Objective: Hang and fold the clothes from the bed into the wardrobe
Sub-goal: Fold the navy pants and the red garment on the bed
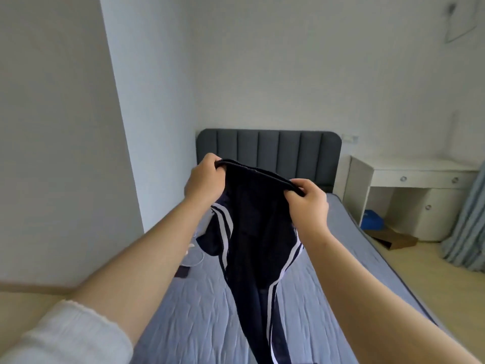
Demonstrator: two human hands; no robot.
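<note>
A pair of dark navy track trousers (252, 232) with white side stripes hangs in the air above the bed (199, 306). My left hand (204, 179) grips the waistband at its left end and my right hand (307, 200) pinches it at the right end, holding it stretched between them. The legs dangle down to the bottom of the view. A white hanger (195, 256) and a small dark cloth (183, 271) lie on the blue quilted mattress behind the trousers, partly hidden. No wardrobe is in view.
A grey padded headboard (267, 145) stands at the far end of the bed. A white desk (409, 187) with drawers is at the right, a blue bag (371, 219) and brown cardboard (393, 239) under it. A blue curtain (469, 227) hangs at far right. A white wall (65, 127) is on the left.
</note>
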